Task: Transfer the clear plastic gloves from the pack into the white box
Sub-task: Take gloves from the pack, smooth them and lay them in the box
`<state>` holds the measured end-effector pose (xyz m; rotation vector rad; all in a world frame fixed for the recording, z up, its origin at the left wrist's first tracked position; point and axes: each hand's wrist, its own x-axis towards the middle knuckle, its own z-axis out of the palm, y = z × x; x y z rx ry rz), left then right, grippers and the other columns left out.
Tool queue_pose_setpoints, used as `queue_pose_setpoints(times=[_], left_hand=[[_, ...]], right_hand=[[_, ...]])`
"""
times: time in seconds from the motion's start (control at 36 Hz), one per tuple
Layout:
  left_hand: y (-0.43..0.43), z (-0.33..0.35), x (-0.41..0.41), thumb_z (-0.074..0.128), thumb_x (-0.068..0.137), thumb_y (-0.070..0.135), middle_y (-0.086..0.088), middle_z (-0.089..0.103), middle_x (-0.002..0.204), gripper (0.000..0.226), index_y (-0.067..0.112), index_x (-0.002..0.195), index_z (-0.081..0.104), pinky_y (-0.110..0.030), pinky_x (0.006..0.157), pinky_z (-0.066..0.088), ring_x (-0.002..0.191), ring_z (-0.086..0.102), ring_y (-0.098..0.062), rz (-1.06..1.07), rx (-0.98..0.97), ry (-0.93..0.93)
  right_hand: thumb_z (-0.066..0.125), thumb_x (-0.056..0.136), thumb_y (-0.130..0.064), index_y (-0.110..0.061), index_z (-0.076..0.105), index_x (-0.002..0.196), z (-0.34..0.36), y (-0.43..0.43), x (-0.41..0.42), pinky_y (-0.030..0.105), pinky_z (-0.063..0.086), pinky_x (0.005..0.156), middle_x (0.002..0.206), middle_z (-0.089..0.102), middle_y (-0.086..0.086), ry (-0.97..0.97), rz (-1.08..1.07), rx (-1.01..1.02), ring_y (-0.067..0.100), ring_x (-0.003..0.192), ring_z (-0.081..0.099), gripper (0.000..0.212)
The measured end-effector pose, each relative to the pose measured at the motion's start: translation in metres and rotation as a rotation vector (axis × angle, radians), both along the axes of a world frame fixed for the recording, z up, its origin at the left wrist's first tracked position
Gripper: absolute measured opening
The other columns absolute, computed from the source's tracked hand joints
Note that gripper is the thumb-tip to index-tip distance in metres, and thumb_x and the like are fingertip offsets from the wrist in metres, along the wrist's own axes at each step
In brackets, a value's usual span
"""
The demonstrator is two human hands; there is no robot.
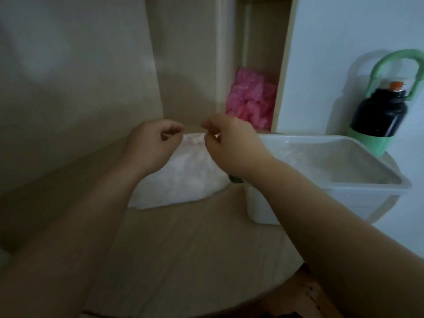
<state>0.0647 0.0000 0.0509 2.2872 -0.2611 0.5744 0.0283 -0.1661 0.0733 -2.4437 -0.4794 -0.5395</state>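
My left hand [153,143] and right hand [231,143] each pinch the top edge of the pack [183,180], which stands on the table [183,249] just left of the white box [367,185]. The gloves inside are likely light, limp and slippery, so I'd grab a bunch.

The pack [183,180], a plump whitish plastic bag with a reddish strip along its top edge, lies just left of the white box [263,207], an open-topped translucent tub.
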Motion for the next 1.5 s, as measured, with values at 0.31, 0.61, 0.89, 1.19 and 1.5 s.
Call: queue_pose_setpoints(times=[0.31,0.61,0.89,1.19,1.5], left_hand=[[0.039,-0.112,-0.021,0.059,0.092,0.025,-0.004,0.051,0.140,0.044,0.014,0.134,0.053,-0.022,0.101,0.031,0.128,0.047,-0.017,0.072,0.186,0.240],[0.034,-0.136,0.011,0.061,0.087,0.041,-0.005,0.060,0.128,0.040,0.011,0.112,0.069,-0.038,0.095,0.042,0.114,0.052,-0.032,0.220,0.375,0.111],[0.034,-0.134,-0.003,0.067,0.079,0.024,0.002,0.070,0.092,0.019,0.009,0.085,0.076,-0.007,0.081,0.043,0.087,0.059,0.000,0.117,-0.058,-0.240],[0.035,-0.124,-0.012,0.065,0.088,0.018,0.014,0.049,0.130,0.016,0.031,0.079,0.065,-0.020,0.103,0.035,0.127,0.042,-0.001,-0.020,-0.375,0.060],[0.032,-0.112,-0.004,0.059,0.093,0.016,0.009,0.069,0.100,0.021,0.026,0.083,0.075,-0.022,0.069,0.052,0.095,0.066,-0.011,-0.060,-1.072,0.156]], right_hand=[[0.045,0.095,-0.010,-0.016,0.044,0.139,-0.112,0.052,0.034,0.029,0.034,0.105,0.138,0.049,0.007,0.369,-0.088,0.038,0.021,0.126,0.046,0.045],[0.050,0.093,-0.037,-0.015,0.035,0.144,-0.142,0.036,0.041,0.036,0.032,0.107,0.141,0.046,0.007,0.274,-0.160,-0.008,0.023,0.129,0.041,0.058],[0.055,0.091,-0.040,-0.018,0.037,0.143,-0.144,0.034,0.041,0.035,0.034,0.105,0.138,0.049,0.006,0.255,-0.131,0.007,0.022,0.126,0.044,0.059],[0.063,0.085,-0.046,-0.021,0.051,0.133,-0.142,0.034,0.036,0.040,0.040,0.102,0.126,0.059,0.000,0.261,-0.059,0.121,0.017,0.115,0.054,0.055],[0.070,0.082,-0.034,-0.028,0.041,0.137,-0.143,0.034,0.028,0.043,0.049,0.090,0.097,0.056,-0.012,0.203,0.036,0.329,0.014,0.094,0.060,0.062]])
